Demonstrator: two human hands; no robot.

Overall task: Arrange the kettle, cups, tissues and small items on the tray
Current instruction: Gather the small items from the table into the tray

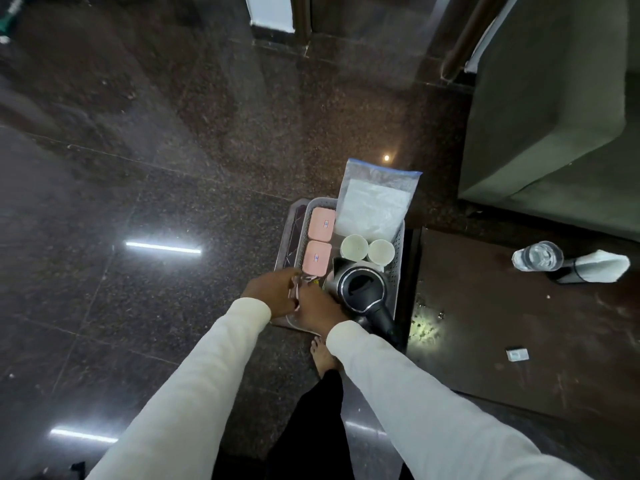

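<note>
A pale perforated tray [399, 247] rests on a metal stand beside a dark table. It holds a black electric kettle [360, 289] at the near right, two white cups [354, 246] [381, 251] behind it, a clear bag of white tissues [375, 206] at the far end, and two pink boxes [322, 221] [317, 257] along the left. My left hand [270, 295] and my right hand [317, 308] meet at the tray's near left corner, both closed on small wrapped sachets [304, 280]. The hands hide most of the sachets.
To the right, the dark table [519, 341] carries a clear glass [540, 256], a dark holder with white napkin [595, 268] and a small white packet [517, 355]. A grey upholstered seat [547, 116] stands behind it. My bare foot [323, 355] stands on the polished granite floor.
</note>
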